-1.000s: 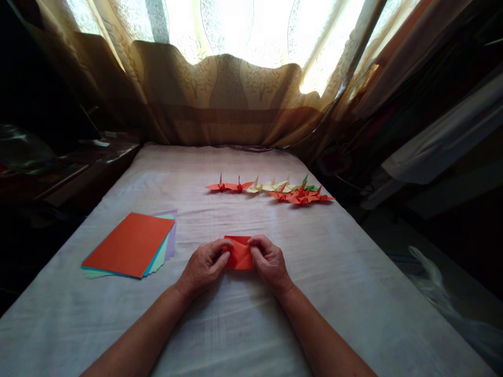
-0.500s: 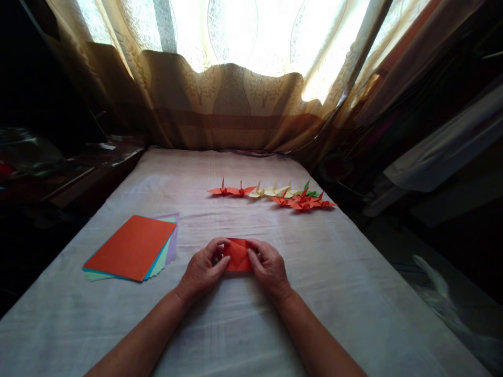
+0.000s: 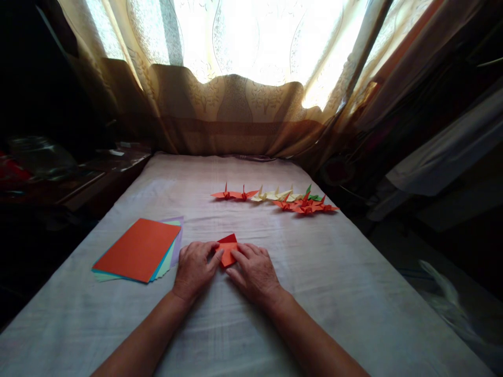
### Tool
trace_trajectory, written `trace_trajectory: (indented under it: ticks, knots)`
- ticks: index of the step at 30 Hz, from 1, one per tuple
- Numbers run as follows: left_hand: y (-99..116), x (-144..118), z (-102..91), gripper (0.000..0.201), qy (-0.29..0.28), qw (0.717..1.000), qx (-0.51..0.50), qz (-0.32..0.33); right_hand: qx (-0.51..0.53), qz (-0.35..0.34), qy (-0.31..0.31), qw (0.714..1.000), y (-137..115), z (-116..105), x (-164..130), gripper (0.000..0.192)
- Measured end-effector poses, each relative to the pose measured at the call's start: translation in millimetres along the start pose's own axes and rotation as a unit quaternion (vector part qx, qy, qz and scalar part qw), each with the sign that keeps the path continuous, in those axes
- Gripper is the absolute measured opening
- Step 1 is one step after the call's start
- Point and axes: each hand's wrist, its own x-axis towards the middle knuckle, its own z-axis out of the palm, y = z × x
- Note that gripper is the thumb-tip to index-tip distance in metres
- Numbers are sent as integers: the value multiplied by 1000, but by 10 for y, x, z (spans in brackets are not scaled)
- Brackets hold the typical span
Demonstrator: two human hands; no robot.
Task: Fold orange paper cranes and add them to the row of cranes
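Observation:
A partly folded orange-red paper (image 3: 227, 248) lies on the white cloth-covered table (image 3: 338, 283) in front of me. My left hand (image 3: 193, 268) rests at its left edge, thumb and fingertips on the paper. Flat over its right side, my right hand (image 3: 254, 273) presses the paper down, hiding most of it. To the left lies a stack of coloured paper sheets (image 3: 139, 250) with an orange sheet on top.
A row of several folded paper cranes (image 3: 275, 198), orange, cream and green, sits further back on the right. Curtains (image 3: 236, 110) hang behind the table under a bright window. A dark side surface (image 3: 78, 178) stands on the left, and the table's right edge drops to a dark floor.
The folded paper was held up between both hands; now it lies flat and both hands press on it. The hands shifted slightly left, and the paper looks smaller.

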Motion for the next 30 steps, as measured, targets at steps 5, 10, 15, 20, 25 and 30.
trace_trajectory:
  ticks: [5,10,15,20,25,30]
  knots:
    - [-59,40,-131,37,-57,997,41,36,-51,3,-36,998,-21,-67,149,39]
    - [-144,242,-173,32,-43,993,-5,111,-97,-35,-31,994,17,-85,222,19]
    - [-67,430,-174,36,-126,990,6,60,-121,-77,6,990,114,-35,158,9]
    - [-60,332,-186,44,-86,994,68,0,-113,-105,61,986,114,39,162,8]
    - [-57,168,-225,46,-57,984,168,-25,-65,-139,94,984,-103,65,286,20]
    - [70,100,-225,36,-91,990,80,-71,-106,-176,106,973,-39,125,293,10]
